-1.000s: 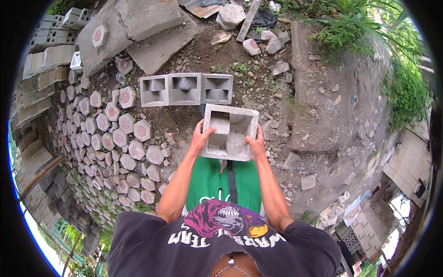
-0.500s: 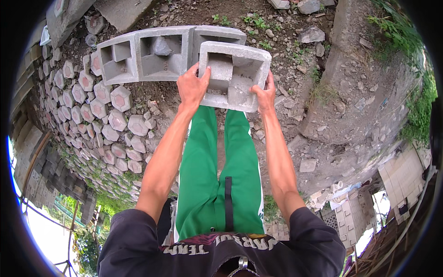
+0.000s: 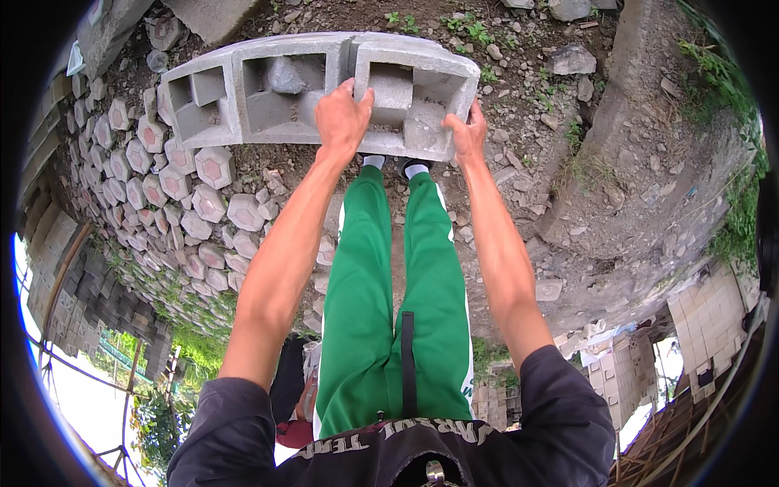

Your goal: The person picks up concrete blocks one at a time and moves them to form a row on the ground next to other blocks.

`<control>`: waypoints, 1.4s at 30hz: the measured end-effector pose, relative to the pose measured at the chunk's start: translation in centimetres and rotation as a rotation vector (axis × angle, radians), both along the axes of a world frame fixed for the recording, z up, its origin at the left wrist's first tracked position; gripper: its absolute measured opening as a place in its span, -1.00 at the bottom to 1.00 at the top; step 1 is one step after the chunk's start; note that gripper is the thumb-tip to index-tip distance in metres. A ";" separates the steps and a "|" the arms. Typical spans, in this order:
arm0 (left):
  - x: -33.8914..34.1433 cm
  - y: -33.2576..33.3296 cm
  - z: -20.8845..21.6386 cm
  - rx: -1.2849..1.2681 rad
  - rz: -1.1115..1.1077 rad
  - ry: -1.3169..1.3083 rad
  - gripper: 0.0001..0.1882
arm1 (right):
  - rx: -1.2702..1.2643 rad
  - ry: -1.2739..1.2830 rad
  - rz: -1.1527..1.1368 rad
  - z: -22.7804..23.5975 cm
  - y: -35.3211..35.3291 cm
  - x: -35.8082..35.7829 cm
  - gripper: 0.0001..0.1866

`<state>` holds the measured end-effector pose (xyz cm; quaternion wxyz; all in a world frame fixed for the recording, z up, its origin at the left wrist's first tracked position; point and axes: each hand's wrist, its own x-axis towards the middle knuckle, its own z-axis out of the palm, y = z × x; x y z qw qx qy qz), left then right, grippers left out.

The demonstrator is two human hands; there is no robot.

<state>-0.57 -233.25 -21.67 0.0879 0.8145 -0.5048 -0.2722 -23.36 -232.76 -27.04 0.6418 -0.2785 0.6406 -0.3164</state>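
My left hand (image 3: pixel 343 122) is closed on the left wall of a grey concrete block (image 3: pixel 420 58) with square hollows. The fingers of my right hand (image 3: pixel 466 134) wrap its right wall, thumb toward the near corner. This block lies over the right end of a row of similar blocks, nearly hiding the one there; whether it rests on that block, I cannot tell. To the left, the middle block (image 3: pixel 238 93) has a grey stone (image 3: pixel 286 75) in its hollow. An end block (image 3: pixel 172 101) stands at the row's far left.
Hexagonal paving blocks (image 3: pixel 213 167) are heaped on the left. Rubble and loose stones (image 3: pixel 571 58) cover the dirt at right, beside a raised earth-and-concrete bank (image 3: pixel 604 122). My feet (image 3: pixel 416 167) stand just on the near side of the row.
Both hands have carried the held block away from me, over the row's right end. Its near edge now lies farther from my legs, and my feet have come into sight.
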 end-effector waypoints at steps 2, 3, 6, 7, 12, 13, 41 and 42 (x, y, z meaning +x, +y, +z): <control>-0.2 -0.1 0.2 0.007 0.041 0.016 -0.54 | -0.018 0.014 -0.028 -0.4 0.1 0.3 -0.11; -0.3 -0.2 0.2 0.010 0.041 0.017 -0.54 | -0.015 0.015 -0.028 -0.6 0.1 0.4 -0.11; -0.6 -0.2 0.5 0.111 0.123 0.051 -0.50 | -0.002 0.009 -0.048 -1.1 0.0 0.7 -0.12; -0.6 0.1 0.5 0.038 0.151 0.097 -0.53 | -0.024 0.027 -0.038 -1.2 0.1 0.8 -0.13; -2.4 2.9 3.0 -0.302 0.402 0.384 -0.59 | -0.060 0.076 0.029 -0.8 -0.5 0.3 -0.18; -2.5 4.5 3.5 -0.153 0.598 0.455 -0.56 | -0.074 0.078 0.057 0.0 -1.0 0.8 -0.22; 1.6 6.0 -4.0 -0.223 1.800 1.816 -0.23 | 0.333 -0.428 -0.178 -2.5 -3.6 1.3 -0.26; 1.7 6.0 -4.1 -0.223 1.798 1.815 -0.23 | 0.324 -0.445 -0.161 -2.5 -3.7 1.5 -0.24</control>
